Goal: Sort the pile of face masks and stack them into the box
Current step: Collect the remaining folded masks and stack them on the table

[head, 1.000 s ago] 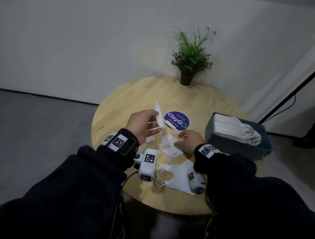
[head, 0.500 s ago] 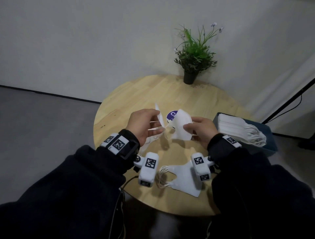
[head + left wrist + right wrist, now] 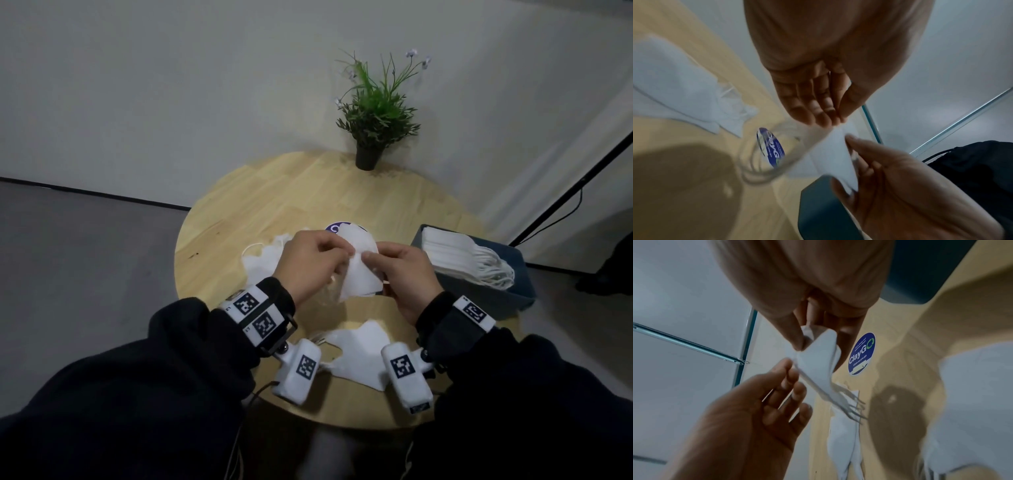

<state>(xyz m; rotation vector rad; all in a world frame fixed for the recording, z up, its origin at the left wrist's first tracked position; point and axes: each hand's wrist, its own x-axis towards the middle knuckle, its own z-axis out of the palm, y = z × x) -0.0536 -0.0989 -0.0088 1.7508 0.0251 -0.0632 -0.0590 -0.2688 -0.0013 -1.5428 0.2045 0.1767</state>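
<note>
Both hands meet above the middle of the round wooden table [image 3: 239, 205]. The left hand [image 3: 310, 265] and the right hand [image 3: 402, 274] each pinch the soft white folded face mask [image 3: 356, 270] between them; half a second ago they held separate masks apart. Its thin ear loops [image 3: 764, 162] hang down, blurry. More masks lie flat by the near edge [image 3: 359, 356] and left edge [image 3: 260, 263]. The dark blue box [image 3: 513, 301] at the right edge holds a neat white stack [image 3: 462, 257].
</note>
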